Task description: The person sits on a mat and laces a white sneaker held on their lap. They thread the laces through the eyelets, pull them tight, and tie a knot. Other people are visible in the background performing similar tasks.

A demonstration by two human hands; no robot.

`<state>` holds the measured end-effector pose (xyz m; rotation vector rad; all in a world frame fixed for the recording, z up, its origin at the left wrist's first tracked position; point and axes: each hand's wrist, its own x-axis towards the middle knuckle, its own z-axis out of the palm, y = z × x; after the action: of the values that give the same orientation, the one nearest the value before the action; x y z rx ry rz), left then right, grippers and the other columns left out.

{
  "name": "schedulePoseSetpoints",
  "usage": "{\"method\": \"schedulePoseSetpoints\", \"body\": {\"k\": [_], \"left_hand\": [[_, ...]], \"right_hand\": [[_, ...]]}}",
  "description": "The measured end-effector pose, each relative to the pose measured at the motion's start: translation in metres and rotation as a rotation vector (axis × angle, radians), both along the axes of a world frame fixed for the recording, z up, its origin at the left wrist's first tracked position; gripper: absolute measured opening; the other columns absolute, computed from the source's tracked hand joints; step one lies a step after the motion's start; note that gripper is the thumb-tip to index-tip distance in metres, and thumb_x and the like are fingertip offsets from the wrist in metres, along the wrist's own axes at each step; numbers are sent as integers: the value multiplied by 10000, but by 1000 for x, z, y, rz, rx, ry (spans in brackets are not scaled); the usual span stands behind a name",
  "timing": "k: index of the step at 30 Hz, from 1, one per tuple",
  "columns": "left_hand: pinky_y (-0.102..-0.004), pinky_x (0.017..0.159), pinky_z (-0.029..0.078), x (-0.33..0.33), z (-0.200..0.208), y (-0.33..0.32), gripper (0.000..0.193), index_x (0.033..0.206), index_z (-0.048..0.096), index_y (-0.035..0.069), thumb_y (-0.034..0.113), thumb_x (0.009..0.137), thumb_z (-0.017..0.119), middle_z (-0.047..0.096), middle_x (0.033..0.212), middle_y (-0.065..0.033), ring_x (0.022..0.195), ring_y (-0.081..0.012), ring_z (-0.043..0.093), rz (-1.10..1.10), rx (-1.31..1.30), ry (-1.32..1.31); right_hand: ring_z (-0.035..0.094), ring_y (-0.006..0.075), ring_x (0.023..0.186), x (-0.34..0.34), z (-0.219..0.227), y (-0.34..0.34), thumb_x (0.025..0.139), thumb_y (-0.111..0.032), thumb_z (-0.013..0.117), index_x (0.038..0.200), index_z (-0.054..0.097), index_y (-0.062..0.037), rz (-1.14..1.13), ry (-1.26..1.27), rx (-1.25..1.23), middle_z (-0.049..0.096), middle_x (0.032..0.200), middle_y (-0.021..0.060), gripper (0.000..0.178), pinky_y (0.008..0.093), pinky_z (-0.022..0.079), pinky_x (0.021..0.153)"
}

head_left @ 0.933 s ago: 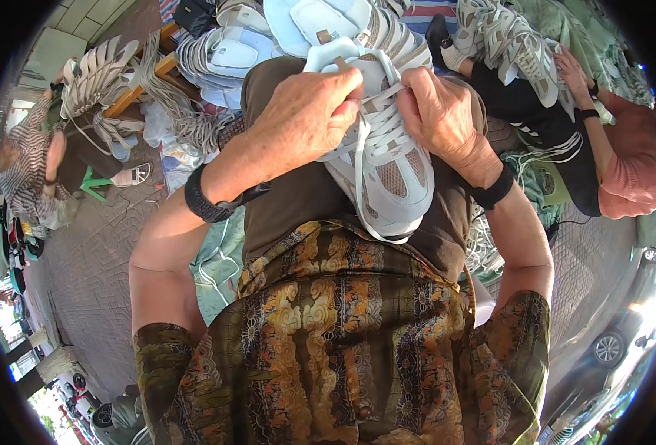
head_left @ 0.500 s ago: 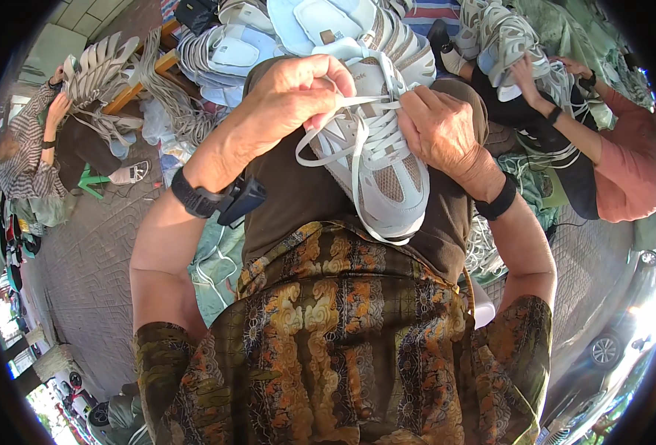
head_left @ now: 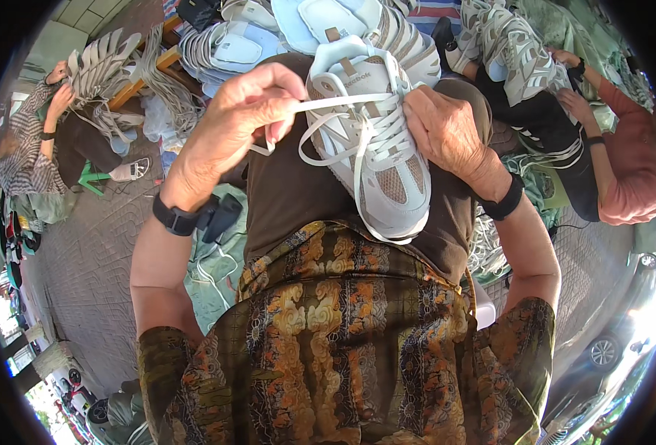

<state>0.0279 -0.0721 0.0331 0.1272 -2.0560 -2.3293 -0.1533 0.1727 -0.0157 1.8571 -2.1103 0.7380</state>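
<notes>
A white and beige sneaker (head_left: 393,185) rests on my lap, toe toward me, its lower eyelets threaded. My left hand (head_left: 250,111), off to the left of the shoe, pinches a white shoelace (head_left: 335,101) that runs taut across the tongue to the upper eyelets. A loose loop of lace hangs over the shoe's left side. My right hand (head_left: 446,132) grips the shoe's right side by the upper eyelets; its fingertips are partly hidden behind the edge.
Stacked shoe uppers (head_left: 239,50) lie just beyond my knees. On the right a co-worker in a pink top (head_left: 632,174) handles similar shoes; on the left another person (head_left: 35,174) holds several uppers. Bundled laces (head_left: 157,81) hang by a wooden frame. A parked car stands far right.
My left hand has moved left, away from the shoe, drawing the lace out longer. My right hand stays at the shoe's edge. The co-worker's hands on the right have shifted.
</notes>
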Motion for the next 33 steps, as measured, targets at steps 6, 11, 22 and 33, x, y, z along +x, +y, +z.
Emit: {"method": "schedulePoseSetpoints", "body": {"k": [6,11,22,33], "left_hand": [[-316,649,492,20,-34,-49,187,1034,590,28,45,850,612,639,811,-84,707,-215,619,541,-1460,272],[-343,721,493,29,-7,6,118,913,628,18,6,796,624,638,832,-111,777,-269,617,443,-1056,214],[-389,650,455,3,-38,74,124,823,596,15,26,723,668,574,797,-105,722,-300,543,218,-1149,372],[-380,572,480,-7,-5,83,74,790,558,47,55,787,631,576,630,-95,564,-274,586,166,-842,55]], "right_hand": [[575,287,633,3,19,6,914,-67,563,925,561,18,-68,-241,18,572,736,135,86,345,465,578],[558,210,618,43,46,-3,888,-124,651,988,580,-3,22,-437,-24,580,733,97,173,312,481,600],[638,187,732,47,34,-11,842,-20,604,987,553,-19,-84,-494,135,630,798,98,154,307,493,627],[558,63,779,6,35,2,955,-147,543,1008,603,-57,77,-1267,95,609,809,-16,120,225,426,756]]}}
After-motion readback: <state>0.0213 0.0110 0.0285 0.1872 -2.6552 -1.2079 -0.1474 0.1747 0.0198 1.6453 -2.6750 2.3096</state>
